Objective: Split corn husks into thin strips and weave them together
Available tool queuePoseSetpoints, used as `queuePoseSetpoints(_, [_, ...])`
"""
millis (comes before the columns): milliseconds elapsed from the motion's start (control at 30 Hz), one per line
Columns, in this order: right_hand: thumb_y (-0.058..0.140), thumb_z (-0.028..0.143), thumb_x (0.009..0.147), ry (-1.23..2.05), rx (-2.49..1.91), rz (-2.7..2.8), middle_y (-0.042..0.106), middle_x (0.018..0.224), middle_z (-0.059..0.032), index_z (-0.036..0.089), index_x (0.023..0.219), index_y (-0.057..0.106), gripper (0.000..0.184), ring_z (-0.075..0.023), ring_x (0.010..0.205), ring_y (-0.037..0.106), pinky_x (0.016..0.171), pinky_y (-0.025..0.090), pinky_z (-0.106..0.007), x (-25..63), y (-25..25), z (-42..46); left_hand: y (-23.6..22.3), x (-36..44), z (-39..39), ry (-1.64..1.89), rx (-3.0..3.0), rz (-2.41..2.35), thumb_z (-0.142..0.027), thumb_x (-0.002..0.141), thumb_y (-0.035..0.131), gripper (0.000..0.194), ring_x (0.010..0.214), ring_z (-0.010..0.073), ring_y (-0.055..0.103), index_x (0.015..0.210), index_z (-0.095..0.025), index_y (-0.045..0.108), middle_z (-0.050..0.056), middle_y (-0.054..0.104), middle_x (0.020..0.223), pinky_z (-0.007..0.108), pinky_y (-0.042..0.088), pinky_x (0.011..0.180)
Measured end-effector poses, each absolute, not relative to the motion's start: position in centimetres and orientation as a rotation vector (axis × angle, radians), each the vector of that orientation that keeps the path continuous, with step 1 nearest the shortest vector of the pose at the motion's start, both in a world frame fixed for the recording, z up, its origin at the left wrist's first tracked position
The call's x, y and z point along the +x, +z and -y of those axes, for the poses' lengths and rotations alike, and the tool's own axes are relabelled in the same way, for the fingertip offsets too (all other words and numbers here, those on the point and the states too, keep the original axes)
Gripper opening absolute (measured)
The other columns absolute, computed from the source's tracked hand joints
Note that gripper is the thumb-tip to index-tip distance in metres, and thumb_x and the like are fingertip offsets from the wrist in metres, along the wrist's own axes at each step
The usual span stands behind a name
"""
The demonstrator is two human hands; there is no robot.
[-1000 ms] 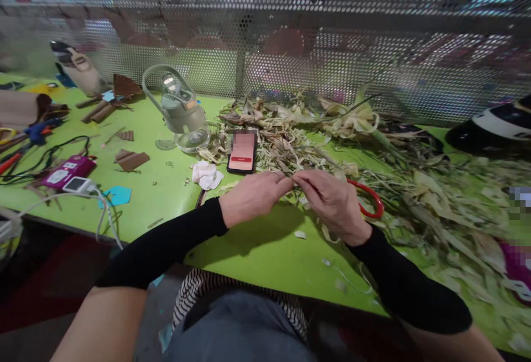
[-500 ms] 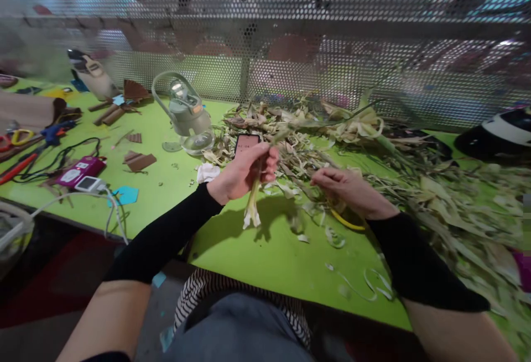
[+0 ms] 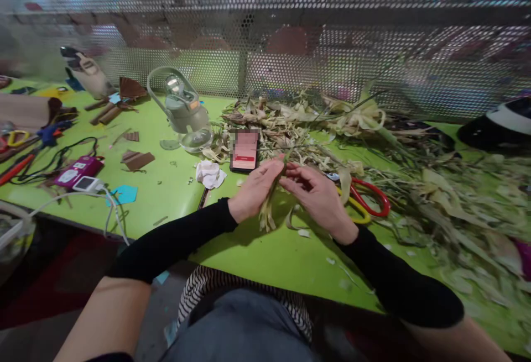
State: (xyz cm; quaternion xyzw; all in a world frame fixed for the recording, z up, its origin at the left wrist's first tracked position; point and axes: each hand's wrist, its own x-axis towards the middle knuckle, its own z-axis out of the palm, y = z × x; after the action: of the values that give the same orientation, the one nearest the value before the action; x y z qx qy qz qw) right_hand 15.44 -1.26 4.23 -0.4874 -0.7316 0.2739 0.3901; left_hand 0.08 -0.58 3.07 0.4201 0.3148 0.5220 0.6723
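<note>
Husk bundle (image 3: 267,216), frame centre: pinched between thumb and curled fingers of left hand (image 3: 255,192), upper part gripped, likely so frayed end can hang free. Right hand (image 3: 326,202): fingers bent, thumb brought near them at bundle's top, probably for working strands; whether anything is pinched cannot be told. Red handle (image 3: 387,207) and yellow handle (image 3: 365,220) seen right of centre, presumably placed for quick reach. Phone (image 3: 244,152) laid face up above left hand, likely for viewing. Husk heap (image 3: 448,213) spread right and upper centre, probably as stock or waste. Counted: hands 2, bundle 1, handles 2, phone 1, tissue (image 3: 210,174) 1, bottle (image 3: 188,119) 1; loose strips uncountable.
</note>
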Motion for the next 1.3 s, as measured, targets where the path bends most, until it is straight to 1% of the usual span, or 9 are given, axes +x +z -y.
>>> queuePoseSetpoints(133, [0.063, 0.045, 0.091, 0.739, -1.202, 1.799, 0.076, 0.092, -0.0062, 0.021, 0.083, 0.072, 0.027, -0.0236, 0.092, 0.07, 0.08, 0.054, -0.037, 15.5, 3.9, 1.3, 2.4, 0.7, 1.2, 1.261, 1.145, -0.764, -0.029, 0.098, 0.052, 0.025, 0.126, 0.0154, 0.053, 0.088, -0.016, 0.071, 0.006, 0.067, 0.113, 0.027, 0.039, 0.109])
queuePoseSetpoints(200, [0.062, 0.04, 0.092, 0.675, -1.199, 1.843, 0.075, 0.086, -0.0053, 0.021, 0.08, 0.07, 0.023, -0.0222, 0.085, 0.069, 0.076, 0.053, -0.035, 15.7, 4.3, 1.5, 2.5, 0.5, 1.2, 1.267, 1.198, -0.797, -0.027, 0.099, 0.051, 0.026, 0.124, 0.015, 0.054, 0.086, -0.016, 0.07, 0.006, 0.066, 0.112, 0.026, 0.04, 0.108])
queuePoseSetpoints(300, [0.06, 0.035, 0.094, 0.497, -1.188, 1.948, 0.071, 0.078, -0.0046, 0.022, 0.08, 0.069, 0.021, -0.0188, 0.07, 0.064, 0.066, 0.049, -0.033, 16.0, 5.2, 1.9, 2.9, 0.1, 1.0, 1.243, 1.247, -0.882, -0.027, 0.098, 0.051, 0.024, 0.105, 0.0139, 0.057, 0.085, -0.016, 0.068, 0.005, 0.062, 0.105, 0.024, 0.046, 0.091])
queuePoseSetpoints(400, [0.059, 0.034, 0.095, 0.311, -1.174, 1.983, 0.07, 0.077, -0.0053, 0.023, 0.084, 0.068, 0.019, -0.0187, 0.067, 0.06, 0.063, 0.047, -0.034, 16.1, 5.8, 2.3, 3.1, -0.1, 0.9, 1.179, 1.276, -0.914, -0.028, 0.099, 0.052, 0.026, 0.078, 0.0107, 0.051, 0.077, -0.015, 0.061, 0.0, 0.055, 0.082, 0.021, 0.043, 0.074])
queuePoseSetpoints(500, [0.057, 0.034, 0.095, 0.219, -1.179, 1.987, 0.069, 0.08, -0.0066, 0.023, 0.088, 0.067, 0.016, -0.0195, 0.068, 0.059, 0.063, 0.046, -0.035, 16.1, 5.8, 2.4, 3.2, 0.0, 1.1, 1.118, 1.219, -0.846, -0.031, 0.1, 0.051, 0.032, 0.067, 0.0089, 0.046, 0.072, -0.016, 0.052, -0.003, 0.047, 0.069, 0.021, 0.042, 0.07])
queuePoseSetpoints(667, [0.053, 0.033, 0.095, 0.389, -1.254, 2.018, 0.065, 0.078, -0.0054, 0.021, 0.087, 0.06, 0.015, -0.017, 0.063, 0.055, 0.058, 0.042, -0.032, 16.2, 5.4, 1.8, 3.5, 0.5, 1.4, 1.07, 0.976, -0.809, -0.026, 0.102, 0.047, 0.026, 0.063, 0.0073, 0.048, 0.078, -0.017, 0.049, -0.005, 0.045, 0.068, 0.02, 0.045, 0.065])
queuePoseSetpoints(967, [0.052, 0.033, 0.094, 0.507, -1.305, 2.017, 0.058, 0.067, 0.0005, 0.022, 0.085, 0.055, 0.014, -0.0126, 0.053, 0.046, 0.052, 0.036, -0.028, 16.3, 5.5, 1.7, 3.9, 0.0, 1.5, 1.098, 0.937, -0.77, -0.035, 0.1, 0.054, 0.028, 0.052, 0.0045, 0.033, 0.079, -0.018, 0.046, -0.008, 0.034, 0.062, 0.015, 0.029, 0.05])
queuePoseSetpoints(1133, [0.053, 0.036, 0.094, 0.534, -1.312, 1.967, 0.055, 0.064, 0.0014, 0.023, 0.086, 0.055, 0.015, -0.0123, 0.051, 0.044, 0.05, 0.035, -0.028, 16.3, 5.4, 1.8, 4.5, -0.2, 1.6, 1.051, 1.039, -0.845, -0.028, 0.094, 0.062, 0.012, 0.055, 0.0042, 0.037, 0.092, -0.018, 0.055, -0.007, 0.044, 0.069, 0.017, 0.031, 0.052])
queuePoseSetpoints(1300, [0.053, 0.035, 0.093, 0.547, -1.29, 2.005, 0.057, 0.067, 0.0004, 0.022, 0.086, 0.055, 0.015, -0.0131, 0.055, 0.048, 0.052, 0.037, -0.028, 16.2, 5.5, 1.9, 4.2, -0.4, 1.5, 1.11, 1.143, -0.886, -0.036, 0.097, 0.059, 0.025, 0.053, 0.005, 0.037, 0.081, -0.018, 0.052, -0.007, 0.042, 0.063, 0.019, 0.029, 0.051])
